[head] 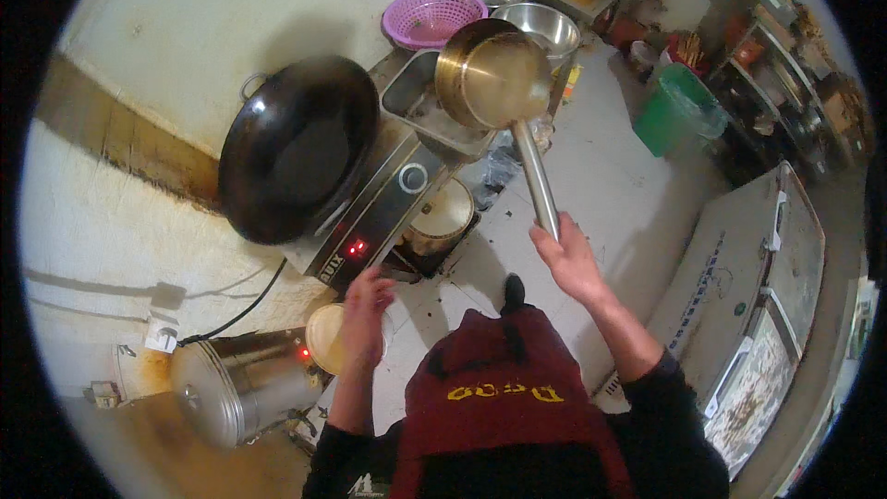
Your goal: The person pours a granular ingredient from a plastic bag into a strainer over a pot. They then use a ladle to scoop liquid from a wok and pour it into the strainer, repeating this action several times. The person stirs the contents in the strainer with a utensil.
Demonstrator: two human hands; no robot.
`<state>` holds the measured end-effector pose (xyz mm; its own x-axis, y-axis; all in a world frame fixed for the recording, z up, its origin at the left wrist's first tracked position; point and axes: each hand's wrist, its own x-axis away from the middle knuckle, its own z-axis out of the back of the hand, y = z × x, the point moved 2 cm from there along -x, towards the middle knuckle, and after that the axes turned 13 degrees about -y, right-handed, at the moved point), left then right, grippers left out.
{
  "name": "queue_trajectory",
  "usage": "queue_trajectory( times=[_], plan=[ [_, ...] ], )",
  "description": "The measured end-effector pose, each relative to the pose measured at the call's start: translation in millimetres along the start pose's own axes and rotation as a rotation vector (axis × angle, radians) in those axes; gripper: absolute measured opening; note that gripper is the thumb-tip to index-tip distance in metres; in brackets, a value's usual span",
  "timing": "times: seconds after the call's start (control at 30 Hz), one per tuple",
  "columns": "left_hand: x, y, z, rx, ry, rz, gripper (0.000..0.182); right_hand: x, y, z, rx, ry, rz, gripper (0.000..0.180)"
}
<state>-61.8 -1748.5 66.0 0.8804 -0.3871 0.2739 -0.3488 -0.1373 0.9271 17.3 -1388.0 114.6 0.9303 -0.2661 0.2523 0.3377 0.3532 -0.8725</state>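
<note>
My right hand is closed around the long metal handle of a deep saucepan. The pan is held tilted, its inside facing me, over a rectangular metal tray. My left hand is blurred, with bent fingers, near the front corner of an electric wok cooker that has a knob and a lit red display. I cannot tell whether that hand touches the cooker. A large dark wok rests on the cooker, against the wall side.
A purple plastic basket and steel bowls stand beyond the tray. Under the cooker's front edge is a round bucket. A lidded steel pot is at lower left, a green bin and a chest freezer at right.
</note>
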Motion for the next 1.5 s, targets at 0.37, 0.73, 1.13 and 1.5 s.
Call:
queue_trajectory(
  times=[0.37, 0.73, 1.13, 1.5],
  plan=[
    [-65.3, 44.6, -15.9, 0.385, 0.362, -0.135, 0.052, -219.5, 19.9, 24.7, -0.408, -0.428, -0.100, 0.029],
    [-97.8, 42.4, -14.8, 0.778, 0.453, -0.263, 0.016, -246.4, 24.3, 12.2, -0.735, -0.591, -0.239, 0.016],
    [-102.0, 52.8, -30.9, 0.754, 0.549, -0.301, 0.013, -260.7, 30.1, 8.8, -0.830, -0.605, -0.342, 0.018],
    [-102.7, 50.2, -22.4, 0.740, 0.548, -0.306, 0.016, -256.6, 14.8, 7.1, -0.758, -0.584, -0.346, 0.023]
  ],
)
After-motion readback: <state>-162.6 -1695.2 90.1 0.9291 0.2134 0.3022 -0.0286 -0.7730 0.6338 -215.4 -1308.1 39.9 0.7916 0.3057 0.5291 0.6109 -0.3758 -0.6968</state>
